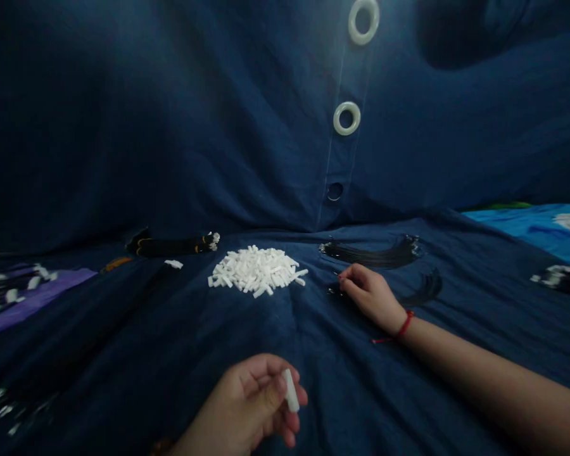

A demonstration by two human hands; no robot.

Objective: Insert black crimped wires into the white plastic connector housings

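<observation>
Near the bottom middle, my left hand (261, 402) pinches a small white stick-like piece (291, 390) between thumb and fingers. Ahead of it lies a heap of similar white pieces (256, 269) on the dark blue cloth (266, 323). My right hand (370, 294), with a red string bracelet (405, 324) at the wrist, reaches to the right of the heap. Its thumb and fingertips are pinched together at the ends of a loose bunch of thin black cords (422, 290); whatever lies between them is too small to make out. Behind it rests a larger bunch of black cords (375, 253).
A tied black bundle (173, 246) with pale ends lies at the back left. One white piece (173, 263) sits apart near it. Purple cloth (52, 294) is at far left, bright blue cloth (527, 231) at right. A dark blue curtain (194, 126) with ring eyelets hangs behind.
</observation>
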